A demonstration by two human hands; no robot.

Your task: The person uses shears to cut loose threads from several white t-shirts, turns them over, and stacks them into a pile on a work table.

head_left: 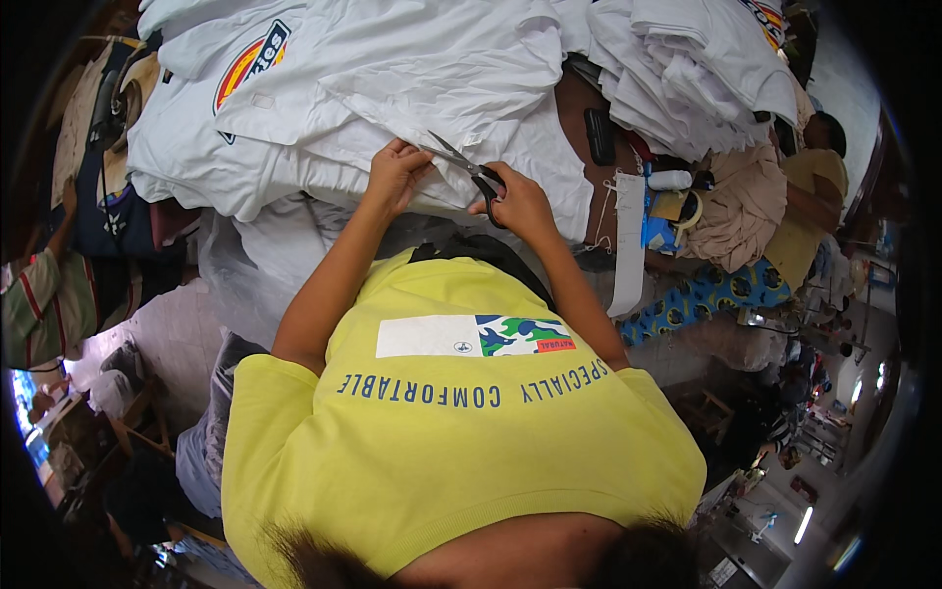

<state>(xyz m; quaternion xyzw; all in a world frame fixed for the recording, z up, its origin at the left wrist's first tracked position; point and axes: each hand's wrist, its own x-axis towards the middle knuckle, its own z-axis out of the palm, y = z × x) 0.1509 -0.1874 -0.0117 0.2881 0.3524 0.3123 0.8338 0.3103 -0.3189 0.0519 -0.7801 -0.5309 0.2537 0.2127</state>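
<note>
My right hand (520, 204) is closed round the black handles of a pair of scissors (473, 168). Their metal blades are parted and point up and left, over white cloth. Just left of the blades, my left hand (395, 179) pinches the near edge of a white T-shirt (343, 113); exactly what lies between its fingertips is small and partly hidden. The shirt is spread over a layered heap of white garments, one of which bears a coloured print (253, 69) at the upper left.
A stack of folded white shirts (687, 74) is at the upper right. Near it are a black phone-like object (599, 135), a white thread spool (670, 181), a tape roll (690, 209) and beige cloth (741, 211). Other people (819, 187) sit on both sides.
</note>
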